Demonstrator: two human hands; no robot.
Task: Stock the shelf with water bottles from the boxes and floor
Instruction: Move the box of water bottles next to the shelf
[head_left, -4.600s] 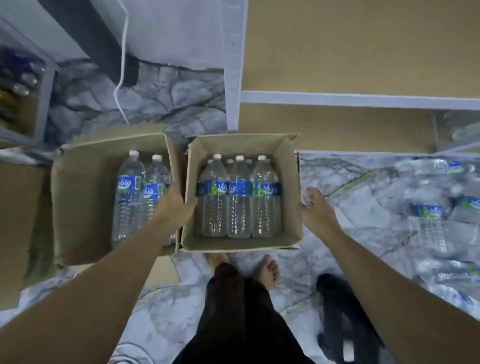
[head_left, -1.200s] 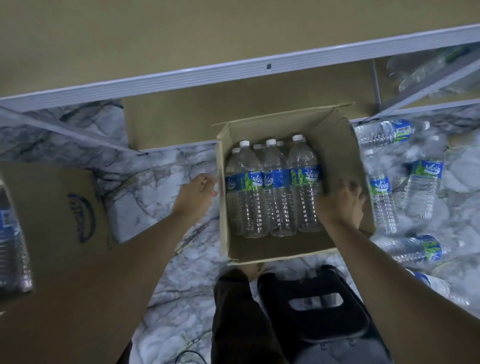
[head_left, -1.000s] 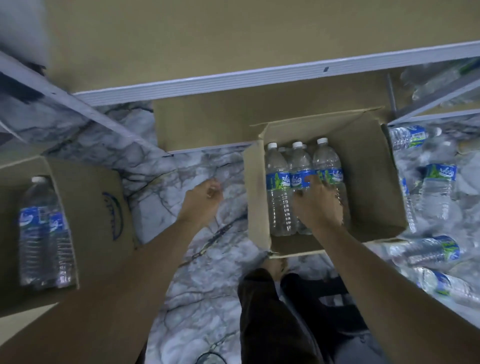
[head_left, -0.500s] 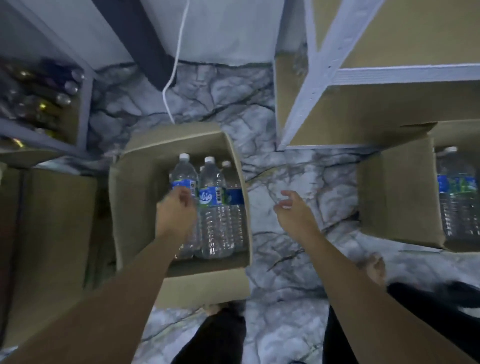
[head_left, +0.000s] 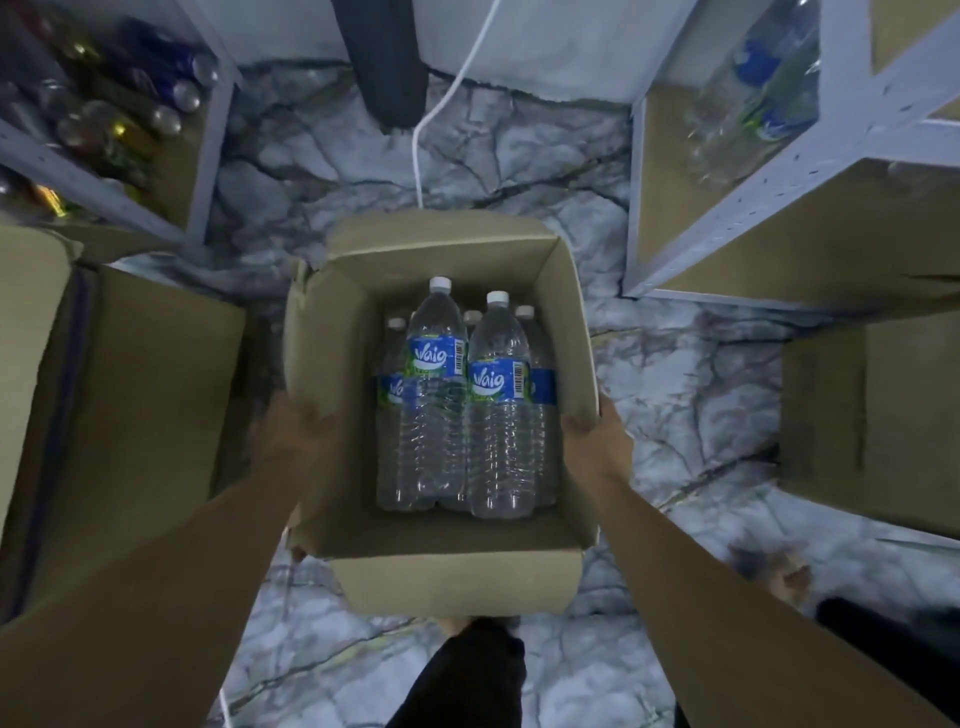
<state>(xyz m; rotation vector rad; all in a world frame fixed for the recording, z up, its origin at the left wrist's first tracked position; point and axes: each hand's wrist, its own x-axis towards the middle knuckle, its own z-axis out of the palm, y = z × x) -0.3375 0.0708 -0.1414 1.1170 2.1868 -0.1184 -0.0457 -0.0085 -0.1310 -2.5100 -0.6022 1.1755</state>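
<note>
Head view: grey metal shelf (head_left: 779, 171) stands right, another brown cardboard box (head_left: 878, 421) below it, flattened cardboard (head_left: 119, 395) left, white cable (head_left: 441, 88) on marble floor (head_left: 675, 374). Open brown cardboard box (head_left: 441, 571) sits centre, holding clear blue-labelled water bottles (head_left: 498, 405) upright. Left hand (head_left: 301, 431) and right hand (head_left: 597, 436) clasp its side walls.

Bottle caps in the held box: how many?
5: two tall front bottles, three caps behind at left, middle, right. More may be hidden.
</note>
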